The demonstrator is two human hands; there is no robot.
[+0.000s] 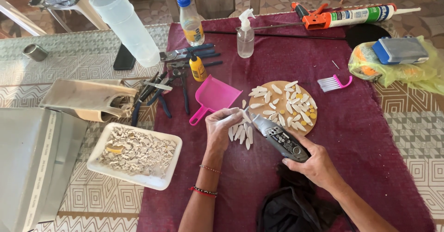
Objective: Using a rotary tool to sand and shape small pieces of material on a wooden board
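My right hand (316, 163) grips a grey handheld rotary tool (279, 137), its tip pointing up-left towards my left hand. My left hand (223, 125) pinches a small white petal-shaped piece (244, 116) at the tool's tip. Several more white petal pieces (242, 134) lie loose on the maroon cloth (351, 130) just right of my left hand. Behind them a round wooden disc (280, 87) carries several white petals and small yellow dots.
A pink dustpan (213, 96), pliers and cutters (159, 95), a small yellow bottle (197, 67), a spray bottle (245, 34) and a caulking gun (344, 15) lie farther back. A white tray of broken chips (135, 154) sits left. A black cloth (293, 206) lies near me.
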